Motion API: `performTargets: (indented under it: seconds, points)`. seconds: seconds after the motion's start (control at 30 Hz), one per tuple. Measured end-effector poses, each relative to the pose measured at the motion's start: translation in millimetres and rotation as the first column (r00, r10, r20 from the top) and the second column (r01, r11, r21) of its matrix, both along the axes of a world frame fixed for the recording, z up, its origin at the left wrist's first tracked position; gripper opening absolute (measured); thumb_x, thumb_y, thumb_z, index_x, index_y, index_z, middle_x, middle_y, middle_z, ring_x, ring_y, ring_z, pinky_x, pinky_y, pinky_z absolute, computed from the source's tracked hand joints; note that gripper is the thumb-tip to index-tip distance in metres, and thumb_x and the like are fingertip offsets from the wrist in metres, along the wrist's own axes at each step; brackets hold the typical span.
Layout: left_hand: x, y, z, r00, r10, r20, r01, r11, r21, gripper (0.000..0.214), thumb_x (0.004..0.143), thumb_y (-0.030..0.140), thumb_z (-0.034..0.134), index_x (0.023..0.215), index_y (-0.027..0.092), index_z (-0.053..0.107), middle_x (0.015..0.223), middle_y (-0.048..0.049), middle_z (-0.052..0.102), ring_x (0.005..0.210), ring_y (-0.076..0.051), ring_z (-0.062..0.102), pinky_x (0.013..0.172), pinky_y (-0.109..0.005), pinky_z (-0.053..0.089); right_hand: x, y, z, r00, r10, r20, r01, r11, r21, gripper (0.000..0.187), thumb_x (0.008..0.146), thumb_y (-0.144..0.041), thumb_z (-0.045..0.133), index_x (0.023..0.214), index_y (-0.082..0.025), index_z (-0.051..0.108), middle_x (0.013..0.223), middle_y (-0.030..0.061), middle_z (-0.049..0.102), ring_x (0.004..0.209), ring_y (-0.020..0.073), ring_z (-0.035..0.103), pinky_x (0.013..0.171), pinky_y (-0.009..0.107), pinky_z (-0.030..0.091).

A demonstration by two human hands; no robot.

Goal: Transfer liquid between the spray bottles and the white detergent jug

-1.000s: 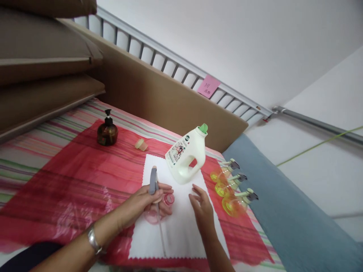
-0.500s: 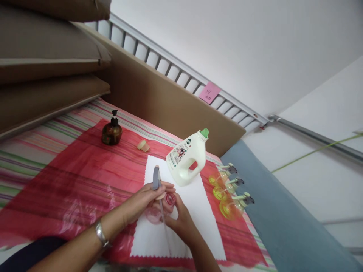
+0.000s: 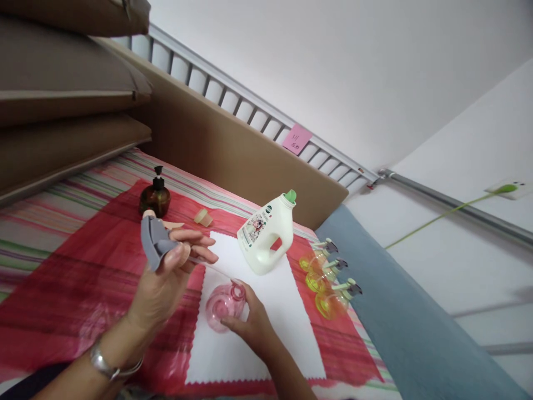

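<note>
My left hand (image 3: 166, 275) is closed on a grey trigger spray head (image 3: 154, 241), held up and tilted over the red sheet. From it a thin clear dip tube (image 3: 219, 271) runs towards the mouth of a clear pink bottle (image 3: 220, 311); whether the tip is inside the neck I cannot tell. That bottle leans on white paper (image 3: 283, 339) with its neck towards my right hand (image 3: 254, 322), whose thumb and fingers grip its neck and side. Just beyond stands a pale green jug (image 3: 264, 236) with a handle and a green spout.
A brown pump bottle (image 3: 155, 199) and a pale cap (image 3: 203, 217) sit at the back of the red sheet (image 3: 104, 233). Three yellow spray bottles (image 3: 328, 303) line the right side. Behind runs a cardboard panel (image 3: 233, 161); stacked brown boxes (image 3: 66, 72) stand left.
My left hand has lifted the spray head up and left, away from the pink bottle, drawing the tube along. My right hand still holds the bottle, which now shows more fully.
</note>
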State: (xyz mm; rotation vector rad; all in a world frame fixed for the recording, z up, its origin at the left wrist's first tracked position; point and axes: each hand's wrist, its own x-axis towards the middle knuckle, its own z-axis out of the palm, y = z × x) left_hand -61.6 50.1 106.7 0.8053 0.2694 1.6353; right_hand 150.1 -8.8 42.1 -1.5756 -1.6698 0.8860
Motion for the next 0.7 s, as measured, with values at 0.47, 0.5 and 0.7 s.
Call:
performTargets:
  seconds: [0.47, 0.5, 0.7]
  points:
    - [12, -9, -18.6, 0.941, -0.096, -0.325, 0.134, 0.986, 0.095, 0.023, 0.087, 0.028, 0.051, 0.107, 0.019, 0.057, 0.097, -0.0071, 0.069, 0.073, -0.019, 0.065, 0.074, -0.036, 0.049, 1, 1, 0.1, 1.0, 0.022, -0.01, -0.022, 1.0, 0.014, 0.071, 0.062, -0.029, 0.078, 0.125, -0.025, 0.046, 0.127, 0.0075, 0.054, 0.118, 0.0293, 0.048, 0.101, 0.048, 0.037]
    - [12, -9, -18.5, 0.938, -0.1, -0.332, 0.139, 0.986, 0.094, 0.023, 0.087, 0.028, 0.05, 0.107, 0.019, 0.057, 0.098, -0.0076, 0.069, 0.07, -0.019, 0.064, 0.072, -0.036, 0.049, 1, 1, -0.4, 1.0, 0.015, -0.012, -0.014, 1.0, 0.015, 0.072, 0.061, -0.029, 0.079, 0.125, -0.025, 0.047, 0.127, 0.0074, 0.054, 0.118, 0.0296, 0.048, 0.101, 0.049, 0.037]
    - [12, -16, -12.6, 0.917, -0.068, -0.392, 0.12, 0.987, 0.11, 0.021, 0.088, 0.028, 0.05, 0.108, 0.022, 0.055, 0.092, -0.0043, 0.068, 0.064, -0.016, 0.062, 0.064, -0.032, 0.05, -1, 1, -0.3, 1.0, -0.01, -0.003, 0.01, 1.0, 0.002, 0.076, 0.056, -0.02, 0.08, 0.125, -0.024, 0.047, 0.126, 0.0073, 0.055, 0.117, 0.0289, 0.049, 0.101, 0.047, 0.036]
